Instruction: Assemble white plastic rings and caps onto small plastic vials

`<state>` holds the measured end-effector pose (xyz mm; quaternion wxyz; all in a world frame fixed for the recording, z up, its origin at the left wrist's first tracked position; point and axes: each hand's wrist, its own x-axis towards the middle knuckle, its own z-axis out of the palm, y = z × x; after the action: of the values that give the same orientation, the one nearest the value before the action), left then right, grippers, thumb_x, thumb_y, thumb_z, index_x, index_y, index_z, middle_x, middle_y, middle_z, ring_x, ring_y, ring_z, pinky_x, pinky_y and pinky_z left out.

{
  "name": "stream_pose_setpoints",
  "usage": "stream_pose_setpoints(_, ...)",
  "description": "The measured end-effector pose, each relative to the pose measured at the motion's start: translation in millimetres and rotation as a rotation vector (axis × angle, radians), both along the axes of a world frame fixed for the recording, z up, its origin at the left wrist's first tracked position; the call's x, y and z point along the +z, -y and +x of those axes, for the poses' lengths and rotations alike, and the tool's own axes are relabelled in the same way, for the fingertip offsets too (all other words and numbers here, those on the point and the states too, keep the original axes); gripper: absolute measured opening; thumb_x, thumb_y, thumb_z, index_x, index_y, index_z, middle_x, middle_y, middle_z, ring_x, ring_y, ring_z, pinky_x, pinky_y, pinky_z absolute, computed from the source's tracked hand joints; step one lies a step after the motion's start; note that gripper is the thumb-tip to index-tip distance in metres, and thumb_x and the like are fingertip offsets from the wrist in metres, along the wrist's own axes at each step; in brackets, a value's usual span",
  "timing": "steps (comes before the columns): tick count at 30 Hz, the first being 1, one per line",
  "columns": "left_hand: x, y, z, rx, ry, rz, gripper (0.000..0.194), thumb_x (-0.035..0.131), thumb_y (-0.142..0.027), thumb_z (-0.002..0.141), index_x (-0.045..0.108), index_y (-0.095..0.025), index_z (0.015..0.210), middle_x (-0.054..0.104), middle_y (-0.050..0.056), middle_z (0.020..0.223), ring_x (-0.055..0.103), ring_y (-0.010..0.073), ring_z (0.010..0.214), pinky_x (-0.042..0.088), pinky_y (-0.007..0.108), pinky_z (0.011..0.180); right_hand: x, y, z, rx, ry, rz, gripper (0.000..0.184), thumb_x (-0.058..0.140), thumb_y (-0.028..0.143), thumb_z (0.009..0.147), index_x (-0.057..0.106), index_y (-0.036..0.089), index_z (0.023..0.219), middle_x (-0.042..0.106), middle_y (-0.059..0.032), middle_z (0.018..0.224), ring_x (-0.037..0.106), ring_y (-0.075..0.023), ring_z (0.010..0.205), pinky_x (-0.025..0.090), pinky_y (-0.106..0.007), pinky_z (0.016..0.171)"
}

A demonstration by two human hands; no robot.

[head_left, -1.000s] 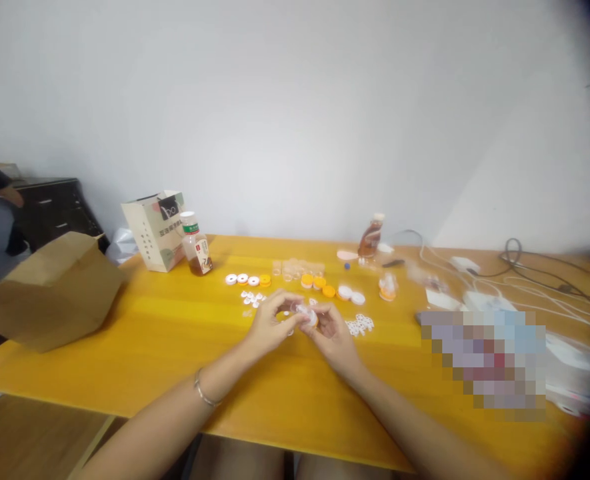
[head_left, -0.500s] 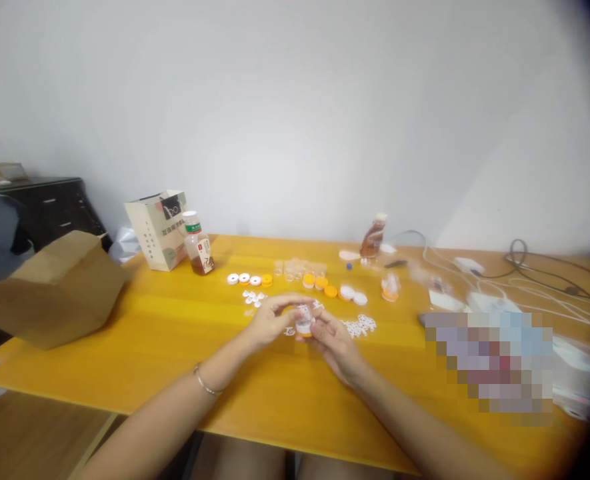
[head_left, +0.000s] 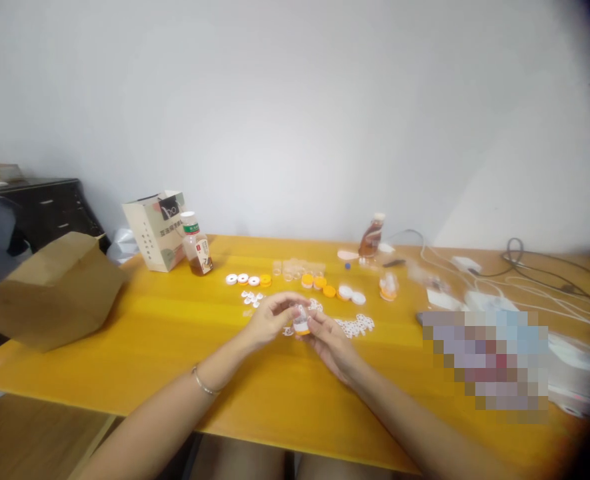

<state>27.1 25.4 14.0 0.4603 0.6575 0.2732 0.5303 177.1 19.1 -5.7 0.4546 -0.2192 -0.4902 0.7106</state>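
Near the table's middle, the left hand (head_left: 275, 320) and right hand (head_left: 332, 339) together grip a small clear container with an orange base (head_left: 301, 325), apparently partly assembled. Just beyond, white cutout pieces (head_left: 357, 325) lie loose at right. Farther, orange and white caps (head_left: 319, 283) and clear cups (head_left: 295, 270) look unjoined; at far right, a similar piece (head_left: 388, 288) seems done.

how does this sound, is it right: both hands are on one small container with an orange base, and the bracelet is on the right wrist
Not quite: the head view shows the bracelet on the left wrist. The left hand and right hand are indeed both on the small container.
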Motion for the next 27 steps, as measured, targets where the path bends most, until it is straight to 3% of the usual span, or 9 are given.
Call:
stream_pose_setpoints(3,1.8,1.5,-1.7,-0.146,0.053,-0.052,0.028,0.051,-0.032,0.078,0.057,-0.014,0.1,0.059,0.011,0.1,0.055,0.0197,0.09,0.043,0.029,0.076,-1.8,1.9,-0.7,0.089,-0.048,-0.06,0.025,0.057,0.038,0.074,0.057,0.018,0.09,0.061,-0.0041,0.083,0.057,-0.0142,0.076,0.044,-0.027,0.07)
stream_pose_setpoints(5,4.4,2.3,-2.3,-0.175,0.018,-0.044,0.031,0.047,-0.032,0.081,0.055,-0.015,0.106,0.056,0.011,0.107,0.053,0.0208,0.097,0.042,0.031,0.08,-2.6,0.9,-1.1,0.044,-0.027,-0.026,0.022,0.058,0.036,0.073,0.056,0.02,0.088,0.06,-0.003,0.086,0.057,-0.0141,0.078,0.044,-0.028,0.072)
stream_pose_setpoints(8,6.4,2.2,-2.1,-0.004,-0.138,0.083,0.03,0.048,-0.031,0.08,0.055,-0.018,0.107,0.052,0.009,0.114,0.047,0.0206,0.104,0.039,0.032,0.086,-3.8,-2.6,-1.1,-0.125,0.077,0.139,0.019,0.065,0.029,0.068,0.053,0.022,0.081,0.059,0.0002,0.085,0.055,-0.0137,0.08,0.042,-0.028,0.076)
stream_pose_setpoints(12,4.1,0.8,-1.9,0.308,-0.373,0.214,0.026,0.055,-0.032,0.075,0.06,-0.017,0.096,0.059,0.005,0.085,0.053,0.0152,0.076,0.042,0.028,0.07,-2.7,-4.1,-0.2,-0.285,0.152,0.25,0.027,0.068,0.024,0.065,0.048,0.024,0.083,0.06,0.0015,0.085,0.056,-0.0149,0.084,0.041,-0.029,0.078)
stream_pose_setpoints(15,4.2,0.3,-4.4,0.285,-0.448,0.26,0.022,0.051,-0.027,0.078,0.06,-0.016,0.095,0.058,0.004,0.08,0.052,0.0136,0.072,0.041,0.026,0.067,0.8,-2.5,2.0,-0.277,0.158,0.231,0.025,0.067,0.026,0.065,0.049,0.023,0.082,0.061,0.0007,0.084,0.058,-0.0154,0.082,0.043,-0.03,0.076)
stream_pose_setpoints(19,10.5,0.1,-10.9,0.114,-0.445,0.311,0.024,0.047,-0.021,0.08,0.057,-0.018,0.101,0.055,0.006,0.093,0.051,0.0156,0.087,0.041,0.029,0.078,2.1,-2.4,4.5,-0.099,0.109,0.109,0.021,0.06,0.034,0.071,0.051,0.021,0.084,0.06,-0.0003,0.078,0.059,-0.0142,0.068,0.045,-0.031,0.071)
stream_pose_setpoints(21,13.7,0.9,-13.0,0.051,-0.462,0.315,0.026,0.044,-0.021,0.082,0.054,-0.019,0.106,0.055,0.007,0.099,0.05,0.016,0.093,0.04,0.029,0.082,-0.1,-3.7,4.0,-0.085,0.096,0.097,0.021,0.058,0.036,0.072,0.051,0.021,0.084,0.06,-0.0004,0.078,0.058,-0.0138,0.068,0.045,-0.032,0.071)
stream_pose_setpoints(24,14.7,3.8,-12.2,0.145,-0.541,0.316,0.03,0.046,-0.025,0.081,0.05,-0.02,0.111,0.055,0.006,0.101,0.051,0.0157,0.09,0.04,0.029,0.081,-4.0,-5.8,2.3,-0.242,0.154,0.227,0.024,0.065,0.031,0.066,0.05,0.022,0.082,0.059,0.0,0.084,0.057,-0.0146,0.078,0.042,-0.031,0.078)
stream_pose_setpoints(27,12.2,7.2,-8.6,0.257,-0.635,0.292,0.025,0.047,-0.031,0.081,0.054,-0.018,0.101,0.058,0.004,0.085,0.053,0.0137,0.075,0.042,0.026,0.07,-4.7,-5.6,2.0,-0.344,0.239,0.344,0.027,0.068,0.028,0.064,0.051,0.023,0.084,0.058,-0.0007,0.087,0.054,-0.0165,0.088,0.04,-0.033,0.083)
